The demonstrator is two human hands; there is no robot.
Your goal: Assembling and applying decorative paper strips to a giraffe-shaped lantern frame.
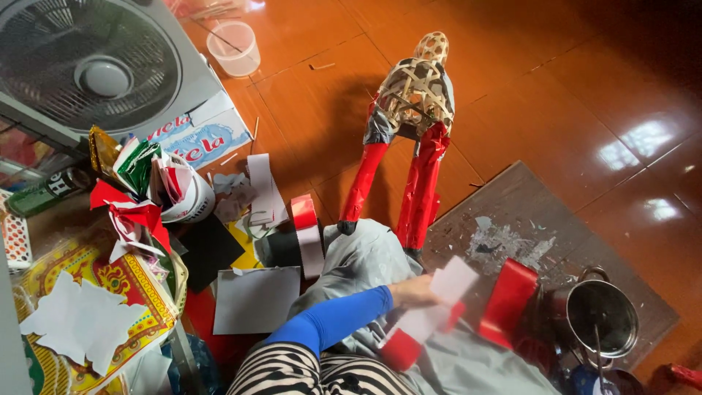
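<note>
Gripping a white-and-red paper piece [439,311] just beside the metal pot [601,314], 1 hand [413,291] has fingers closed; which hand, unclear. Risk: paper could tear or snag on the bamboo figure's [413,95] legs.

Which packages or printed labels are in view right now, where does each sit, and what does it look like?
Cardboard box: upper left, under the grey fan; flat, white and light blue with red lettering.
Bottle: far left edge, lying on its side; dark green with a white label.
Patterned wrapper: lower left, under white paper cutouts; yellow, red and green ornament.
No screens or signs in view.
</note>
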